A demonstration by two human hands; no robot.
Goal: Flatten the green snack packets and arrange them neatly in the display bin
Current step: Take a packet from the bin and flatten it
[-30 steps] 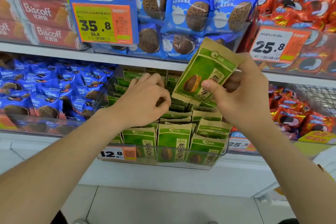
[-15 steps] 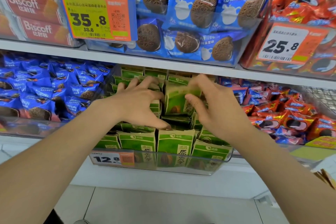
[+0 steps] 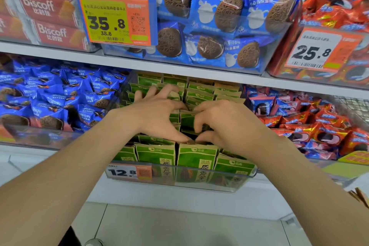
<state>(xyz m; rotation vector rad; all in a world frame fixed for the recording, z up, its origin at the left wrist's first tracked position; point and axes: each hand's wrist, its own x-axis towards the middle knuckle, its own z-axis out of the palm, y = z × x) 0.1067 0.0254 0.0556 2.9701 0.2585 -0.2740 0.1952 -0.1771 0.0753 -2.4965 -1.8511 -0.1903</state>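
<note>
The green-and-tan paper snack packets [image 3: 196, 158] stand in rows inside the clear plastic display bin [image 3: 229, 183] on the lower white shelf, the front row upright against the bin's front wall, the rows behind leaning a little and packed close. In the middle of the bin one green packet [image 3: 186, 120] sits between the two hands. The right hand [image 3: 225, 124] has its fingers curled over that packet's top edge and its thumb low at the front, pinching it. The left hand [image 3: 157, 118] lies just beside it with fingers spread and fairly straight across the tops of the packets further back, its thumb stretched toward the right thumb until the two nearly touch. An orange-and-white price tag reading 12.8 [image 3: 127, 171] is fixed at the bin's front left corner. Blue cookie wrappers [image 3: 60, 102] fill the bin to the left, red and blue wrappers [image 3: 309, 124] the one to the right. On the shelf above are red Biscoff boxes [image 3: 46, 16], blue sandwich-cookie packs [image 3: 219, 16], a yellow 35.8 price sign [image 3: 107, 22] and a 25.8 price tag [image 3: 317, 52].
</note>
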